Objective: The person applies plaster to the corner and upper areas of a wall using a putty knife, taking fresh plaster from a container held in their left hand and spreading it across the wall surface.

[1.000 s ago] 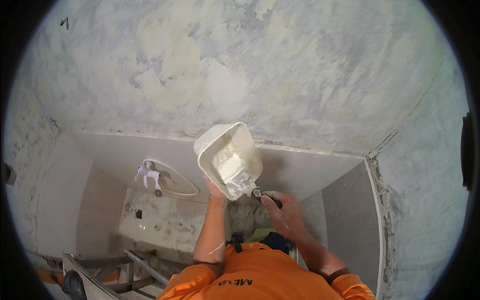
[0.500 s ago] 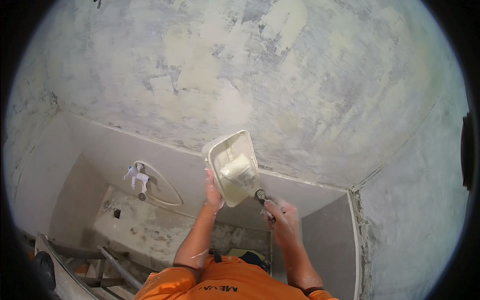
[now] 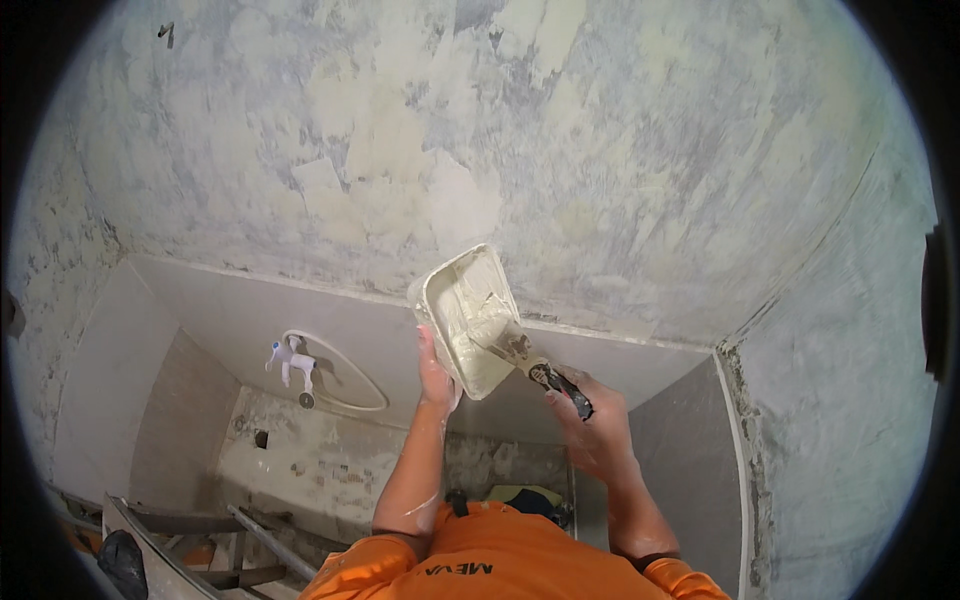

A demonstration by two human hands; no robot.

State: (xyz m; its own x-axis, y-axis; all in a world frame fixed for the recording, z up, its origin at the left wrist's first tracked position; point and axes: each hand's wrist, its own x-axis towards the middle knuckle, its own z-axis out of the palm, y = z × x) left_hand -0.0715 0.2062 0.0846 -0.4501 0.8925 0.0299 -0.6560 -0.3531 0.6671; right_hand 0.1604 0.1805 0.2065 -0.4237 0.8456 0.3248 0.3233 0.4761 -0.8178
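Observation:
My left hand (image 3: 437, 370) grips a cream plastic tub (image 3: 432, 296) by its left side, tilted so its inside faces me. Pale putty (image 3: 457, 318) coats the tub's walls and lies in it. My right hand (image 3: 595, 422) is closed on the dark handle of a putty knife (image 3: 518, 352). The knife's blade reaches over the tub's right rim, and its tip is in the putty. In front of both hands rises a wall (image 3: 640, 180) with patchy grey and cream filler.
At lower left, a white tap (image 3: 294, 362) with a pale hose (image 3: 372, 385) juts from the lower wall panel. A frame of grey bars (image 3: 262, 540) stands at bottom left. A second wall (image 3: 850, 400) meets the first at right.
My right hand has turned the putty knife, and the lump of putty on its blade no longer shows there. The tub stays in my left hand. The view has shifted slightly.

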